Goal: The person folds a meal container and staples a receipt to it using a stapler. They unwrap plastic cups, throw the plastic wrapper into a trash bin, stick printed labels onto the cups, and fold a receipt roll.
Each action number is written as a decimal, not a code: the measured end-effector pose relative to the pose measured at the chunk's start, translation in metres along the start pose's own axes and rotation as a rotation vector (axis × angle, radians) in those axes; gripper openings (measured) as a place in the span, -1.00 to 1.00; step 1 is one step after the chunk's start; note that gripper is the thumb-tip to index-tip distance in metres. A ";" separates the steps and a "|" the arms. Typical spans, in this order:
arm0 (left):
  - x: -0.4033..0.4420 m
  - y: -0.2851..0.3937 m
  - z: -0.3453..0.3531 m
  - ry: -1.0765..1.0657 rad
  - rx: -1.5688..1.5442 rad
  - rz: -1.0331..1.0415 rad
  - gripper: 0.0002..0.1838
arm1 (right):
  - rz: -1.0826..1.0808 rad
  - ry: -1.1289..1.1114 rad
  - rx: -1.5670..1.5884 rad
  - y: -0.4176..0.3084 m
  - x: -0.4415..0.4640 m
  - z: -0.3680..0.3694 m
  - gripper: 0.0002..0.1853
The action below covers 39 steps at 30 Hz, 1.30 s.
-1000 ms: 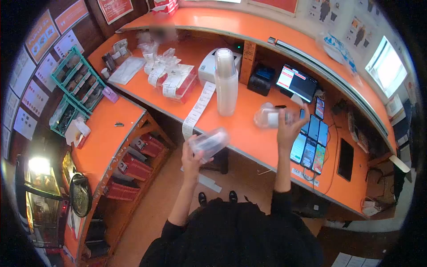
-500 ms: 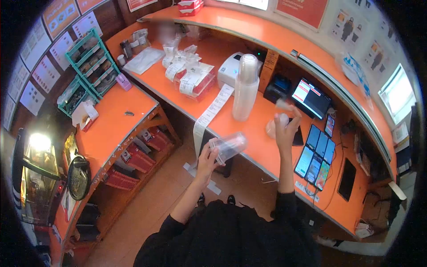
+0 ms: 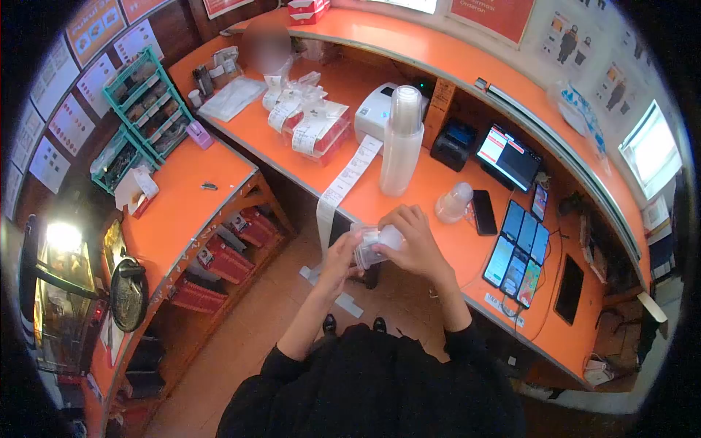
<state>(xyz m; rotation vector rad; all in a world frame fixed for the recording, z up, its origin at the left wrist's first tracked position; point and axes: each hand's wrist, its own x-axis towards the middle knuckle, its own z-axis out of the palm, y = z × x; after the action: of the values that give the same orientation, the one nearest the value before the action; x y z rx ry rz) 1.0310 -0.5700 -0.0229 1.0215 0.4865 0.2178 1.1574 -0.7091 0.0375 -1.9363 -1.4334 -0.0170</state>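
Both of my hands are on a clear plastic cup (image 3: 370, 248) in front of the counter's edge. My left hand (image 3: 340, 257) wraps round one end of it. With bent fingers my right hand (image 3: 417, 243) grips a whitish, translucent piece at the cup's other end; its exact shape is partly hidden. A tall stack of clear cups (image 3: 402, 146) stands upright on the orange counter (image 3: 438, 241). To its right sits a small clear dome-shaped stack (image 3: 455, 202), beside a dark phone (image 3: 483, 212).
Several lit phones (image 3: 517, 244) lie at the right, below a monitor (image 3: 509, 158). A white printer (image 3: 380, 113) trails a long paper strip (image 3: 349, 175) over the edge. Packed red boxes (image 3: 321, 135) stand at the back left, near a teal rack (image 3: 150, 106).
My right hand has moved left and down from beside the small dome stack to the cup, bringing a whitish translucent piece. My left hand still holds the cup.
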 end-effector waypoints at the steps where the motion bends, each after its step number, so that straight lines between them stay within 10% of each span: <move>1: -0.002 0.003 0.000 -0.028 -0.044 -0.059 -0.55 | 0.004 0.066 0.006 -0.002 -0.002 0.001 -0.56; 9: -0.001 -0.003 -0.004 -0.042 -0.004 -0.034 -0.52 | 0.369 0.295 0.408 -0.017 -0.008 0.023 -0.37; 14: -0.005 -0.013 0.000 -0.017 0.358 0.440 -0.20 | 0.839 0.365 0.751 0.006 -0.018 0.037 -0.52; 22: -0.005 -0.008 0.004 -0.014 0.228 0.513 -0.24 | 0.748 0.798 0.803 0.052 -0.050 -0.004 -0.72; 26: 0.015 -0.026 -0.023 -0.005 -0.066 0.304 -0.33 | 0.265 1.050 -0.514 0.085 -0.036 -0.075 -0.60; 33: 0.043 -0.080 -0.019 -0.099 -0.418 0.017 -0.35 | 0.556 0.383 -0.715 0.178 0.001 -0.060 -0.36; 39: 0.094 -0.104 0.001 0.045 0.656 0.594 -0.21 | 0.668 0.322 -0.814 0.185 -0.021 -0.030 -0.23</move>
<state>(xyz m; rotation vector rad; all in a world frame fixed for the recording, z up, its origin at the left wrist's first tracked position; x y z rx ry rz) 1.1085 -0.5873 -0.1382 1.7991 0.2817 0.6374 1.3164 -0.7662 -0.0472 -2.8146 -0.5250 -0.6544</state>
